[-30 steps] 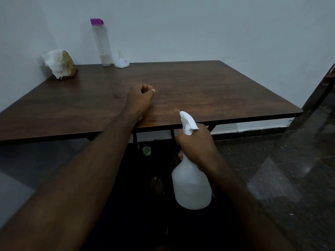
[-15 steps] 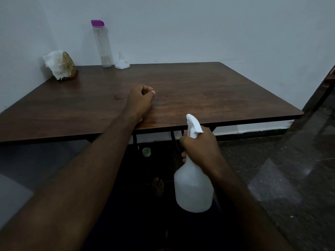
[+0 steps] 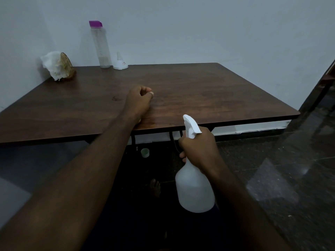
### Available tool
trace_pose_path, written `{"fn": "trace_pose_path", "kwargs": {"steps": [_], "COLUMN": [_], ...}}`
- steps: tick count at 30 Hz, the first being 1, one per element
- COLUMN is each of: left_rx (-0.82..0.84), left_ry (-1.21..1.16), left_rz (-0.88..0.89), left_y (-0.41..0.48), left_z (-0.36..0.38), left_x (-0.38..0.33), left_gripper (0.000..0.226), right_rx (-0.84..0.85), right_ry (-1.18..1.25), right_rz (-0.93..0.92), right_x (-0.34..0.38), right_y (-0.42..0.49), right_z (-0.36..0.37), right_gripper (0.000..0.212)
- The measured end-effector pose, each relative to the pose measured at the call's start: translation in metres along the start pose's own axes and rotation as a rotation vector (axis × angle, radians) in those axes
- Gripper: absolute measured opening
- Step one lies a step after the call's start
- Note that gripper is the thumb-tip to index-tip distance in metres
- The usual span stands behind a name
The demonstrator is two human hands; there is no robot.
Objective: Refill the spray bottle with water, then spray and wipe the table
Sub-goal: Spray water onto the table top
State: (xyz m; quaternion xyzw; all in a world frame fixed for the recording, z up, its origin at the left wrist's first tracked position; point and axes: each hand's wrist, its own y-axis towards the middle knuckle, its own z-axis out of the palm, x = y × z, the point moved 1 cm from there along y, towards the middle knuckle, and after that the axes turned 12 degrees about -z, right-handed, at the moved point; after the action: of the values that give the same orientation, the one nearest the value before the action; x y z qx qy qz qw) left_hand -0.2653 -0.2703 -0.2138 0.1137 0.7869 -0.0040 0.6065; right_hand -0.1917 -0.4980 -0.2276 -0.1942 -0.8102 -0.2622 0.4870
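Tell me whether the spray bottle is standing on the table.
No: the right hand holds the spray bottle by its neck, clear of the table, in front of its near edge.

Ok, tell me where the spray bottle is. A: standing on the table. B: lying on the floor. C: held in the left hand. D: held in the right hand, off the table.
D: the right hand grips the spray bottle by its neck, in front of the near edge of the table.

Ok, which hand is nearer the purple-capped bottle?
Left. The left hand rests curled on the table, in front of the purple-capped bottle; the right hand grips the spray bottle off the table's near edge, farther away.
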Motion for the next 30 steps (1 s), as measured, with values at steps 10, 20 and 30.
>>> {"fn": "trace_pose_path", "kwargs": {"steps": [10, 20, 30], "left_rx": [0.006, 0.005, 0.013], "left_ry": [0.004, -0.006, -0.008], "left_rz": [0.000, 0.002, -0.005], "left_y": [-0.0003, -0.0010, -0.0024], "left_z": [-0.0006, -0.0012, -0.0009], "left_x": [0.0002, -0.0007, -0.0010], "left_gripper": [0.007, 0.007, 0.009], "right_rx": [-0.029, -0.021, -0.065], "right_ry": [0.000, 0.004, -0.014], "right_rz": [-0.001, -0.004, 0.045], "right_x": [0.0015, 0.0062, -0.0029], "right_y": [0.0006, -0.0026, -0.0053], "right_z": [-0.0001, -0.0017, 0.0036], "right_gripper": [0.026, 0.028, 0.017]}}
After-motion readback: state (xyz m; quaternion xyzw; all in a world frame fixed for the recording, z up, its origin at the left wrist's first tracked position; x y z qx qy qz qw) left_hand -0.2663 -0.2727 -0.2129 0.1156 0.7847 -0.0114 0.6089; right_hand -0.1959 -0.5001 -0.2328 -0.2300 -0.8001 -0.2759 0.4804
